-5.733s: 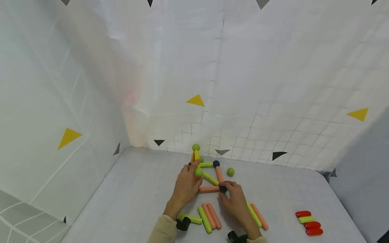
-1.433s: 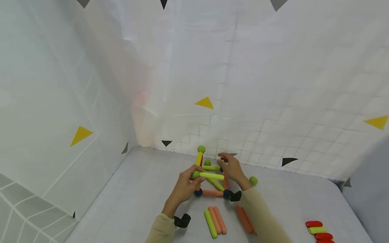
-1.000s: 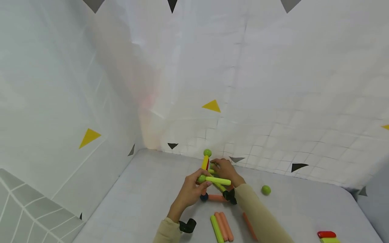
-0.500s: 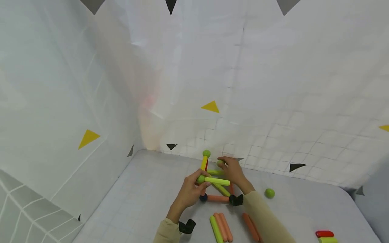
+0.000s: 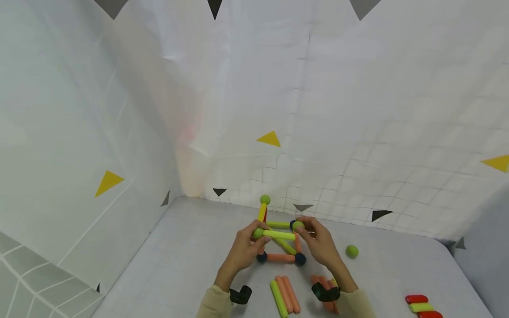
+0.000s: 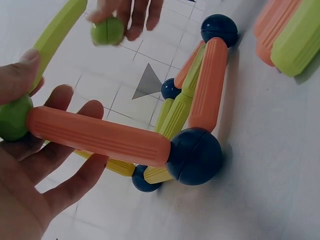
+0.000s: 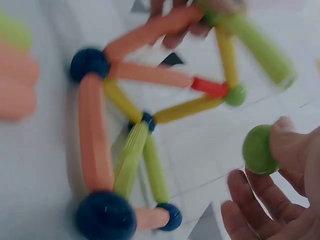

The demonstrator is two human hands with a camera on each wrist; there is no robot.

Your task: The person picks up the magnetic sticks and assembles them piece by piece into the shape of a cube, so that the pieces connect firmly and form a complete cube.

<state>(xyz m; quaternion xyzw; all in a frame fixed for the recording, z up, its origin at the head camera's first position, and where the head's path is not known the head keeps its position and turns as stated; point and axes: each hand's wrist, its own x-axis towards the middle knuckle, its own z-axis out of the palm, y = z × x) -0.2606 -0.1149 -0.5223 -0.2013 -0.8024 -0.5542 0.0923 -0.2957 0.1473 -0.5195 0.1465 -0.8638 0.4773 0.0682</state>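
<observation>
My left hand point(image 5: 243, 247) pinches a green ball point(image 5: 257, 233) at an upper corner of a stick-and-ball frame. From that ball a lime stick point(image 5: 279, 235) reaches rightward, its far end bare in the right wrist view. An orange stick point(image 6: 100, 135) runs from the held ball down to a navy ball point(image 6: 195, 156). Between thumb and fingers, my right hand point(image 5: 323, 247) holds another green ball point(image 7: 261, 149), apart from the lime stick's bare end. The frame's base has orange sticks point(image 5: 280, 258), navy balls point(image 5: 300, 259) and a lime diagonal point(image 5: 285, 246). A green ball point(image 5: 265, 199) tops its rear peak.
A loose green ball point(image 5: 351, 251) lies right of the frame. In front are a lime stick point(image 5: 279, 299) and orange sticks point(image 5: 291, 294), with more sticks point(image 5: 324, 304) under the right wrist. Short red pieces point(image 5: 416, 299) and a lime piece point(image 5: 421, 307) lie far right.
A lime stick now extends from the left hand's ball. The right hand has picked up the green ball behind the frame and brought it forward. The loose ball sits farther right.
</observation>
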